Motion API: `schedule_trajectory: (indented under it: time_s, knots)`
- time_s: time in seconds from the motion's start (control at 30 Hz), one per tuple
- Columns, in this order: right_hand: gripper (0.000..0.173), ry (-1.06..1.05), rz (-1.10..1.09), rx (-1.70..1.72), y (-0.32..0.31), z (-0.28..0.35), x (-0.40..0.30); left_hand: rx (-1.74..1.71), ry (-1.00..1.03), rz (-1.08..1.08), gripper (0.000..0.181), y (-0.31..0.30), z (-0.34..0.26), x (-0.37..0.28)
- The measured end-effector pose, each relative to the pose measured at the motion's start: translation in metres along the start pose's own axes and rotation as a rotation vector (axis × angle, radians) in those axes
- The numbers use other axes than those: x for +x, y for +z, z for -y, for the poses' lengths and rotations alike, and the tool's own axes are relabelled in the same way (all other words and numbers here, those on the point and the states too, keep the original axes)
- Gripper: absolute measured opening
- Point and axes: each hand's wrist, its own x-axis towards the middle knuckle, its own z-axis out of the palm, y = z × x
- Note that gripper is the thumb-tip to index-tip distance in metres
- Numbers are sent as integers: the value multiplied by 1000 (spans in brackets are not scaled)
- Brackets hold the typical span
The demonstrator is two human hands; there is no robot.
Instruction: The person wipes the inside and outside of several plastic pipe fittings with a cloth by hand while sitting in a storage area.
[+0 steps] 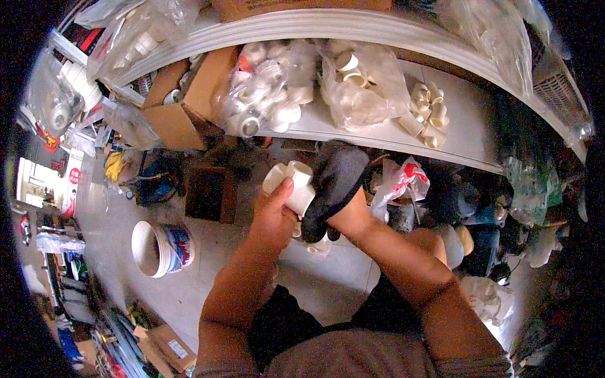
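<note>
My left hand (pixel 276 215) grips a white plastic pipe fitting (pixel 300 196), which looks like a tee with its openings facing up and to the left. The thumb lies across the front of it. A dark grey cloth covering (pixel 338 179), perhaps a sock or glove, hides my right hand (pixel 331 208) from the wrist onward. It lies right against the fitting's right side, and its fingers cannot be made out. Below the hands, more white fittings (pixel 319 246) show partly on or near the floor.
Ahead, a shelf (pixel 468 127) bears loose cream fittings (pixel 427 113), a clear bag of fittings (pixel 364 90) and another bag of white fittings (pixel 269 90). An open cardboard box (pixel 177 125) sits at its left. A white bucket (pixel 163 249) stands on the floor (pixel 208 255) at left.
</note>
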Motion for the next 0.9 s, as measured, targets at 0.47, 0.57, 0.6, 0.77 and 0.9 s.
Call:
schedule_trajectory:
  time_s: [0.47,0.57,0.6,0.77,0.9]
  knots:
    - [35,-165,-91,145,22,-17,-7,296,322,-259,50,13,15,-13]
    - [35,668,450,1230,15,-4,-12,293,392,-63,53,6,11,-11]
    - [35,1023,698,1562,11,3,-12,244,421,35,53,7,8,-7]
    - [33,926,570,1114,26,-19,-25,267,355,116,60,-7,5,1]
    - [31,745,625,593,-10,-3,3,468,361,84,61,-21,-11,0]
